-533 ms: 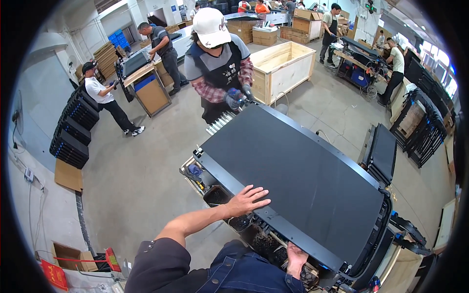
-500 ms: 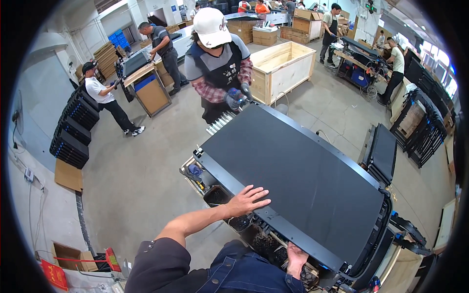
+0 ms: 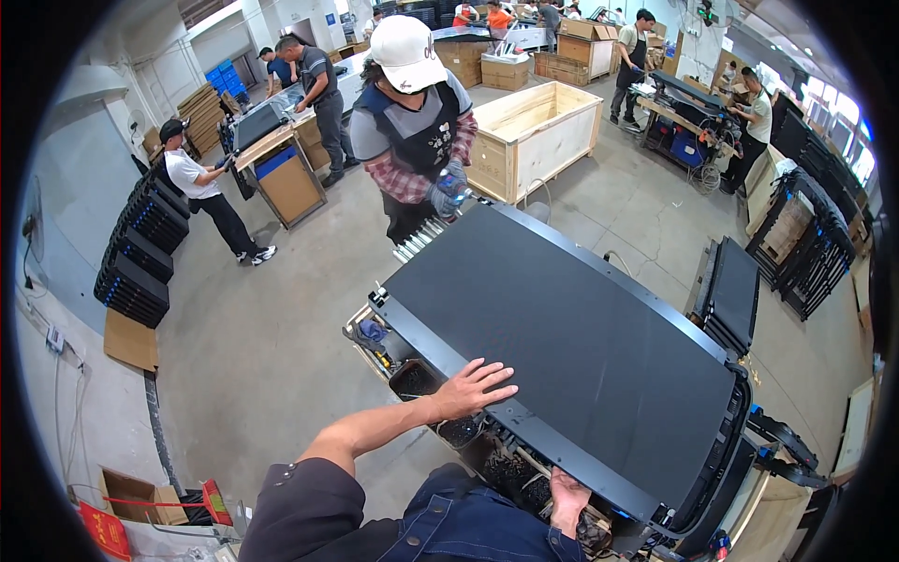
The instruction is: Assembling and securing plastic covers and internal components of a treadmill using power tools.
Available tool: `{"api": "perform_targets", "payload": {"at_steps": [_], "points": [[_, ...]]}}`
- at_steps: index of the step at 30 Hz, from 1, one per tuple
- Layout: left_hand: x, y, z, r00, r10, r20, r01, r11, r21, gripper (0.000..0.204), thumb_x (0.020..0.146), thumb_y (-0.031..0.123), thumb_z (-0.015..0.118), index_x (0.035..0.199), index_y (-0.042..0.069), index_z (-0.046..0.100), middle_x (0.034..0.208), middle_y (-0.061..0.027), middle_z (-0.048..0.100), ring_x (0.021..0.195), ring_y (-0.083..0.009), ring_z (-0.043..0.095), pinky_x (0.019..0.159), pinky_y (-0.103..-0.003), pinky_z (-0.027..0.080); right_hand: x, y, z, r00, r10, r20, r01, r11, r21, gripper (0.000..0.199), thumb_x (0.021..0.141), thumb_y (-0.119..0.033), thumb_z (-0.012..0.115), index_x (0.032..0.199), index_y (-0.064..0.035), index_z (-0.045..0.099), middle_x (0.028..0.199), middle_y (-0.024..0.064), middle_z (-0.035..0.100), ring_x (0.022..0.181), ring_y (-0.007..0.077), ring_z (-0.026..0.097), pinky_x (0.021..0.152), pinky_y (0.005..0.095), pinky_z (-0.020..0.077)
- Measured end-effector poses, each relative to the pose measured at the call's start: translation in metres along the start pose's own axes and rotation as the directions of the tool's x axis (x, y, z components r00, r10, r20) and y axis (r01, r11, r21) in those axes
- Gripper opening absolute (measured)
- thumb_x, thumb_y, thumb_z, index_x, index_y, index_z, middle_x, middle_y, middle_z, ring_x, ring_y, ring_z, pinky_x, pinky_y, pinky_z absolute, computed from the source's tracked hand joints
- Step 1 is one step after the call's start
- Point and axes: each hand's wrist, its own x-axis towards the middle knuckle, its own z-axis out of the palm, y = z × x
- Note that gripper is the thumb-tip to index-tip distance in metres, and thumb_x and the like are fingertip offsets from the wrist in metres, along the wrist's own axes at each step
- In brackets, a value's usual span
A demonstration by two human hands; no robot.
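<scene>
Here, left hand spread flat on black panel; right hand grips panel's underside; bins below hold dark parts.

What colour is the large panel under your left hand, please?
Matt black panel, flat beneath the left hand; head view.

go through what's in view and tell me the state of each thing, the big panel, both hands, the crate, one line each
Large black panel: lying flat on a work stand, face bare.
Left hand: open, palm flat on the panel's near edge.
Right hand: under the panel's near edge; grip cannot be told.
Wooden crate: open-topped; inside mostly hidden.
Co-worker's gloved hand: at the panel's far corner.
Black frames: stacked by the wall.
</scene>
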Motion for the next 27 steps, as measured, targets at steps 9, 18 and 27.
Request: {"api": "perform_targets", "payload": {"at_steps": [9, 18, 27], "points": [[-0.002, 0.003, 0.002, 1.0, -0.005, -0.002, 0.005, 1.0, 0.002, 0.083, 0.076, 0.012, 0.071, 0.152, 0.029, 0.044, 0.157, -0.0073, 0.042, 0.142, -0.0267, 0.044, 0.117, -0.049, 0.032, -0.003, -0.001, 0.0, 1.0, 0.016, 0.014, -0.016, 1.0, 0.007, 0.04, 0.1, -0.033, 0.047, 0.111, -0.0016, 0.069, 0.117, 0.0144, 0.072, 0.113, 0.0337, 0.066, 0.105, 0.0561, 0.0463], [-0.004, -0.004, 0.002, 0.991, 0.096, -0.096, -0.094, 0.995, 0.035, 0.067, 0.083, 0.016, 0.065, 0.148, 0.02, 0.048, 0.15, -0.0145, 0.047, 0.136, -0.0339, 0.048, 0.11, -0.057, 0.039, -0.012, 0.015, 0.004, 0.998, -0.05, 0.04, 0.052, 0.998, -0.047, 0.043, 0.102, -0.034, 0.044, 0.126, -0.004, 0.062, 0.132, 0.0149, 0.063, 0.124, 0.0343, 0.058, 0.106, 0.0523, 0.0443], [0.019, 0.022, -0.17, 0.94, 0.323, -0.11, -0.322, 0.946, 0.028, 0.053, 0.081, 0.022, 0.07, 0.133, 0.016, 0.062, 0.131, -0.0131, 0.063, 0.117, -0.035, 0.063, 0.095, -0.048, 0.053, -0.192, 0.033, 0.093, 0.906, -0.269, 0.328, 0.285, 0.959, 0.0, 0.032, 0.104, -0.03, 0.043, 0.115, -0.0083, 0.063, 0.106, 0.0077, 0.071, 0.098, 0.0231, 0.069, 0.084, 0.0415, 0.0579]]}}
